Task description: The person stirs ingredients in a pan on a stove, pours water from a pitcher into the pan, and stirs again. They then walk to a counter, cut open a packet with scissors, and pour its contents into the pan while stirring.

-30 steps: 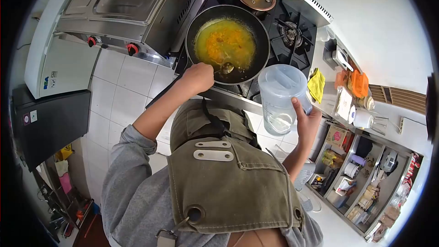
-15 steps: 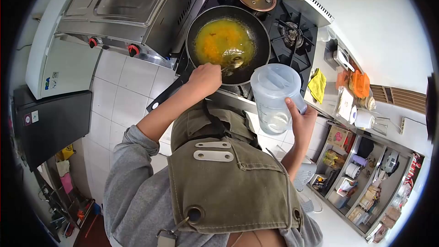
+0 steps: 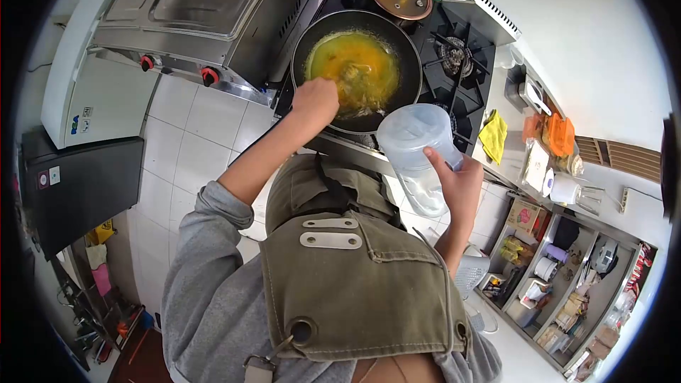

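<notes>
Kitchen stove (image 3: 454, 28) upper centre, left hand (image 3: 316, 97) fisting around a utensil (image 3: 350, 74), stirring in the frying pan (image 3: 410, 71), right hand (image 3: 454, 186) holding a clear jug (image 3: 415, 145), fingers wrapping it.

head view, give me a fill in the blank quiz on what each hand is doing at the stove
The left hand holds a utensil in the black ____. The right hand grips a clear plastic ____. The cloth beside the stove is ____.
Missing words: pan; jug; yellow.
</notes>
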Available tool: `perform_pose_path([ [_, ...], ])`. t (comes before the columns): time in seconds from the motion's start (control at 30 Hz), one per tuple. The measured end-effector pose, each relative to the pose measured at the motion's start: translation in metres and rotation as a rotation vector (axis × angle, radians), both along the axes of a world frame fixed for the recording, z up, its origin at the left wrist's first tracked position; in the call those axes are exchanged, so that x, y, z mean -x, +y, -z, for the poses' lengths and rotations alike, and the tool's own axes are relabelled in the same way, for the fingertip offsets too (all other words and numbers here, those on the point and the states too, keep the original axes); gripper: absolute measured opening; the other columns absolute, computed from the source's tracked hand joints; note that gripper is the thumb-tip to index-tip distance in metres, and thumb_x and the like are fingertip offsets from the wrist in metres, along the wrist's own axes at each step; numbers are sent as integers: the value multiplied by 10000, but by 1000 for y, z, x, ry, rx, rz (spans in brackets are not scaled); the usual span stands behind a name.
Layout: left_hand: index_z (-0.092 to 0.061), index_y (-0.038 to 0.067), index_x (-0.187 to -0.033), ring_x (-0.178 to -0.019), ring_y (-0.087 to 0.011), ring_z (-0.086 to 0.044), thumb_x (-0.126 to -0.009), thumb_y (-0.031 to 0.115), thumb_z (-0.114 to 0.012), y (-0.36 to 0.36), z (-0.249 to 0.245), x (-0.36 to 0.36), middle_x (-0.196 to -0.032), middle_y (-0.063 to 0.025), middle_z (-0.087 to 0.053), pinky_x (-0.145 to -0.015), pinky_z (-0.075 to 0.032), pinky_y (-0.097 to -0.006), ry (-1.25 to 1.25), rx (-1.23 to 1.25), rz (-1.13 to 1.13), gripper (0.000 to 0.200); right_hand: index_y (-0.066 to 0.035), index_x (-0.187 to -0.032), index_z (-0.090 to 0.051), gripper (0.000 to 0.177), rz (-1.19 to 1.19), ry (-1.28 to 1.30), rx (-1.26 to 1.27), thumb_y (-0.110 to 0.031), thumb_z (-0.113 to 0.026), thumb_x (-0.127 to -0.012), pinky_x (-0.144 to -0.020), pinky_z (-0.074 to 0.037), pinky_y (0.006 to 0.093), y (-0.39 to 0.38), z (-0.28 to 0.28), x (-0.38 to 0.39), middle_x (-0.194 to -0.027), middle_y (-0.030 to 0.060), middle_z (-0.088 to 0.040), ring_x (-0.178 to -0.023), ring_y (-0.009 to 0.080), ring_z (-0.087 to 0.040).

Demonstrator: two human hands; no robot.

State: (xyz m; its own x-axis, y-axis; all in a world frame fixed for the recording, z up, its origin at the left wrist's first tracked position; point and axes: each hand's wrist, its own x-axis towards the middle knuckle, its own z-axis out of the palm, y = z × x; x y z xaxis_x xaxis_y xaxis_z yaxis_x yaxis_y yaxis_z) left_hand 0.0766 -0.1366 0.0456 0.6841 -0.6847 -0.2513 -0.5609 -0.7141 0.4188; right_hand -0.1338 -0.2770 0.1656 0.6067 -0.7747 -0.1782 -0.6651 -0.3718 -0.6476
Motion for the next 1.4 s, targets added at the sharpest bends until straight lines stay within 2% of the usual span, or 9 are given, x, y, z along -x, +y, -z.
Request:
perform_pose_path([
  [0.07, -635, -36, -792, -808, -384, -615, -756, 74, -466, 2, -4, -11, -838, -238, -620, -717, -500, -443, -43, -22, -98, 205, 65, -684, -638, 460, -10, 16, 10, -377, -766, -674, -428, -372, 258, -1, 1, 0, -487, 41, -541, -440, 72, -443],
  [0.23, -642, -39, -815, -839, -390, -612, -763, 75, -465, 2, -6, -34, -873, -246, -618, -741, -502, -439, -58, -49, -145, 217, 66, -691, -640, 448, -9, -54, -33, -363, -767, -676, -446, -383, 259, 0, 3, -2, -502, 46, -554, -455, 74, -451],
  [0.33, -657, -7, -843, -870, -333, -624, -781, 93, -492, -8, -5, -39, -898, -200, -635, -744, -508, -401, -95, -45, -170, 203, 67, -700, -642, 444, -16, -24, -29, -358, -767, -676, -457, -392, 259, -2, 1, -2, -512, 48, -562, -464, 75, -458],
  [0.47, -656, -9, -841, -877, -338, -622, -773, 96, -498, -25, -2, -36, -905, -205, -633, -746, -508, -400, -27, -72, -139, 202, 65, -698, -643, 445, -4, -5, -32, -362, -767, -675, -459, -395, 259, -4, 0, -1, -511, 50, -564, -463, 76, -460],
  [0.53, -647, -31, -808, -829, -385, -617, -769, 102, -480, -30, 4, -25, -851, -252, -620, -742, -500, -437, -11, 6, -64, 217, 65, -689, -641, 454, -3, -15, -43, -372, -765, -674, -460, -398, 259, -6, -1, 1, -506, 54, -562, -459, 79, -461],
  [0.8, -615, -33, -777, -764, -394, -610, -817, 140, -468, -28, 15, 16, -766, -242, -611, -704, -494, -453, 42, 67, 62, 230, 65, -679, -639, 459, -15, -76, -25, -377, -763, -676, -453, -392, 256, -11, 8, 8, -491, 44, -546, -460, 71, -454],
  [1.0, -610, -41, -812, -820, -392, -601, -815, 146, -471, -17, 1, 32, -823, -266, -600, -737, -479, -464, 133, 47, 137, 234, 61, -677, -638, 458, -13, -64, -39, -380, -761, -679, -449, -380, 253, -9, 2, 5, -490, 34, -538, -461, 68, -440],
  [1.13, -615, -40, -820, -816, -400, -598, -808, 152, -479, -13, -1, 30, -819, -269, -598, -735, -478, -464, 139, 39, 113, 235, 60, -679, -637, 462, -1, -28, -68, -386, -756, -683, -447, -372, 251, -8, 4, 5, -489, 28, -530, -460, 65, -433],
  [1.4, -630, -36, -786, -792, -396, -611, -784, 106, -472, 4, 6, -2, -823, -255, -614, -725, -490, -459, -32, 14, -23, 213, 61, -624, -608, 492, -41, -6, -54, -404, -759, -671, -440, -368, 261, -8, 6, 3, -476, 35, -515, -450, 76, -423],
])
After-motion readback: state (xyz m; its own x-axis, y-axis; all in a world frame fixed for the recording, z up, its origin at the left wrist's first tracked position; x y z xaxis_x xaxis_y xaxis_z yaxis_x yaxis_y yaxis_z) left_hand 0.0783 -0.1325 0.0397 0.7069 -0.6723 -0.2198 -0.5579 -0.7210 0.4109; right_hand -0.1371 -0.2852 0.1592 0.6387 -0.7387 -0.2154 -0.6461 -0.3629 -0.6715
